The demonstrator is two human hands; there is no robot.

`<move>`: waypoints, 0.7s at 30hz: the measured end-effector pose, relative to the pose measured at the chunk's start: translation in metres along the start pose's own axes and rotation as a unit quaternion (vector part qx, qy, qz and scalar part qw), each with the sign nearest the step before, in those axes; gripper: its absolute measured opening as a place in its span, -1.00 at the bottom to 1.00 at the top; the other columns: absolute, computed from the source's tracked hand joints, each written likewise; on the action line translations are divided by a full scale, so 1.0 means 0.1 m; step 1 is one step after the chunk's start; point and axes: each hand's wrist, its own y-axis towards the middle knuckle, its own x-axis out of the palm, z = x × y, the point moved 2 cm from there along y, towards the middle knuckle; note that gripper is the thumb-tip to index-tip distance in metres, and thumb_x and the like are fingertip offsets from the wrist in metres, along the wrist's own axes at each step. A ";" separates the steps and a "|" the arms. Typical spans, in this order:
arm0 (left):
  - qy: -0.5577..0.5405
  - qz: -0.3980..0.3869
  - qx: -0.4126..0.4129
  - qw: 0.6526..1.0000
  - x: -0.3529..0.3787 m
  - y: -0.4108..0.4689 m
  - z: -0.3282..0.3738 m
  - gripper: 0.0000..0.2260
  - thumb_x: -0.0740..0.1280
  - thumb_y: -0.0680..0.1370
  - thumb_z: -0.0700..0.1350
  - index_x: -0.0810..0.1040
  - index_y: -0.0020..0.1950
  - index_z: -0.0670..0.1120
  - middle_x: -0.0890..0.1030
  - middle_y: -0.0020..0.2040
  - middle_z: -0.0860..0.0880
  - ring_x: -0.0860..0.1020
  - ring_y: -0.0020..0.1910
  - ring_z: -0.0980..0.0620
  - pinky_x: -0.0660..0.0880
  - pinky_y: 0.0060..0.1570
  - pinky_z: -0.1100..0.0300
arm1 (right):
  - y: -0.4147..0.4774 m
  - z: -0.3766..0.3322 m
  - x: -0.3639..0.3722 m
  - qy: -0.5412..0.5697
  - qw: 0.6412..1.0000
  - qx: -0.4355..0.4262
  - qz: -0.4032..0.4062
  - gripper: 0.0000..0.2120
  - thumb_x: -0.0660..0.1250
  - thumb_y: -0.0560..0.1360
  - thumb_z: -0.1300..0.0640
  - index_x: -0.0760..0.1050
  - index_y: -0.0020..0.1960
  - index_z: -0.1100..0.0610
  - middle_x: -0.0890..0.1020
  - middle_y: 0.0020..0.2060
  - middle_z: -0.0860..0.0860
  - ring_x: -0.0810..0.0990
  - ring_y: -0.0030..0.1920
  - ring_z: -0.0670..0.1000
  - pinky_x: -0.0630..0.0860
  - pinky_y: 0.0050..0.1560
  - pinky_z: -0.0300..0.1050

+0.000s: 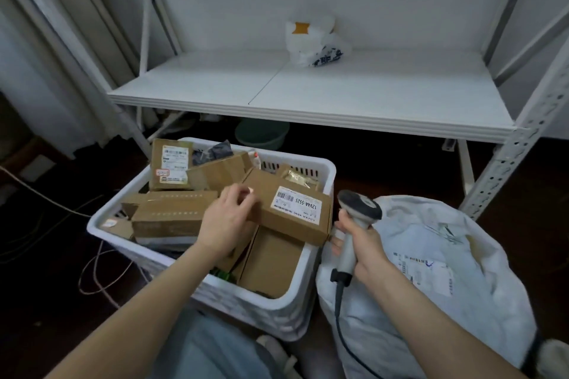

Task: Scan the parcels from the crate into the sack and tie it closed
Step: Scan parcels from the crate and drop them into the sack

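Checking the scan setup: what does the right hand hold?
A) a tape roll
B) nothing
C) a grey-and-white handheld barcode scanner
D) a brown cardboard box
C: the right hand grips the grey-and-white handheld barcode scanner by its handle.

You had open air above the crate (327,172) up to the shelf (338,86) edge beyond its far rim. Inside, cardboard boxes (172,212) lay packed edge to edge with only narrow dark gaps, and your left hand (228,221), gripping the labelled box (292,215), covered the middle. The sack (492,301) sat against the crate's right wall; your right hand (360,243) with the scanner (358,204) filled the space over that seam. A rack post (505,163) stood behind the sack, and loose cables (92,271) trailed on the floor (46,295) left of the crate.
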 end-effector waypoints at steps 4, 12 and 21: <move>-0.137 -0.023 -0.150 0.979 0.05 -0.16 -0.04 -0.59 0.40 0.49 0.07 0.46 0.27 -0.06 0.34 0.35 -0.11 0.51 0.16 -0.09 0.56 -0.09 0.03 | -0.03 0.27 0.03 0.000 0.999 0.035 -0.023 -0.83 0.43 0.48 0.12 0.51 -0.03 0.19 0.58 -0.49 -0.02 0.55 -0.51 -0.07 0.46 -0.49 -0.21; -0.389 -0.138 -0.400 0.818 0.17 0.00 -0.18 -0.57 0.16 0.63 0.06 0.47 0.32 -0.23 0.58 0.18 -0.18 0.53 0.14 -0.15 0.46 0.13 0.00 | -0.05 0.32 -0.01 -0.026 0.999 0.022 -0.025 -0.81 0.44 0.47 0.18 0.56 0.06 0.16 0.69 -0.09 0.14 0.68 -0.09 0.12 0.59 -0.01 0.03; -0.613 -0.174 -0.408 0.654 -0.11 -0.03 0.00 -0.78 0.44 0.49 -0.16 0.58 0.10 -0.19 0.65 0.05 -0.16 0.60 0.02 -0.08 0.57 0.00 0.07 | -0.28 0.00 -0.36 -0.044 0.996 -0.075 0.010 -0.81 0.42 0.48 0.21 0.57 0.08 0.20 0.70 -0.02 0.17 0.67 -0.04 0.10 0.56 -0.24 -0.16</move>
